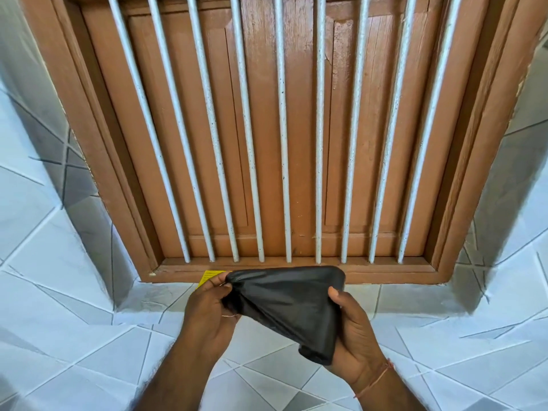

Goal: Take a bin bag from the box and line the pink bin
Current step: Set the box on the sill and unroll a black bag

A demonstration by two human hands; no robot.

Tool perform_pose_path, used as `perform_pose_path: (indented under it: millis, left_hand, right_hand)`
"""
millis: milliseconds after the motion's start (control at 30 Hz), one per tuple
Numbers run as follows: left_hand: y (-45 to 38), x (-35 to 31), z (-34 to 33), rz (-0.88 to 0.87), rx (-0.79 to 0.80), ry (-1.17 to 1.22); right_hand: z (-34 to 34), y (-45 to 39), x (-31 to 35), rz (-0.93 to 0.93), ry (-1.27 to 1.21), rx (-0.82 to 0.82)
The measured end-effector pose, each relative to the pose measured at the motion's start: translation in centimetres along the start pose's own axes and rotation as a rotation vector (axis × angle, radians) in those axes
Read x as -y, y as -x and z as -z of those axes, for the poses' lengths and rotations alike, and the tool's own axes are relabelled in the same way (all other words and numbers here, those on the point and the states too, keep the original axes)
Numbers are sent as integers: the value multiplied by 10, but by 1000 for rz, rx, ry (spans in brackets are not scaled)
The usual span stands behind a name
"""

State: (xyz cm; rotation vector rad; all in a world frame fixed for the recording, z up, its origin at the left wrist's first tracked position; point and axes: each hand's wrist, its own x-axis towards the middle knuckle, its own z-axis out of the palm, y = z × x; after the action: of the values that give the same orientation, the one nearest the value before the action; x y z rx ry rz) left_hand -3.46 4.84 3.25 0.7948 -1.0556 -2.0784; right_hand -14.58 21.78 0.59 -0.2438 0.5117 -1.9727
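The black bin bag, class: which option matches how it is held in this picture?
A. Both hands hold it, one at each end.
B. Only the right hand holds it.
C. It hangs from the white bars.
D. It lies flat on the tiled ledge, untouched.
A: the left hand pinches one gathered end of the black bin bag while the right hand grips the other end, in front of the window frame.
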Motion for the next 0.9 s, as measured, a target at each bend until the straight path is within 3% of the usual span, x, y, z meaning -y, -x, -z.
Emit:
perform_pose_path:
  millis: [200, 467, 767, 900]
  left_hand:
    - [6, -15, 37, -26, -90, -35]
    - [5, -37, 107, -51, -110, -147]
    - [21, -45, 160, -299, -302, -742]
    - [21, -48, 179, -357, -332, -908]
  right_hand:
    - [-21, 18, -23, 22, 99, -127]
    - [-57, 52, -75, 115, 67, -102]
    - [-90, 83, -96, 152, 185, -71]
    - [-94, 89, -93, 100, 336, -154]
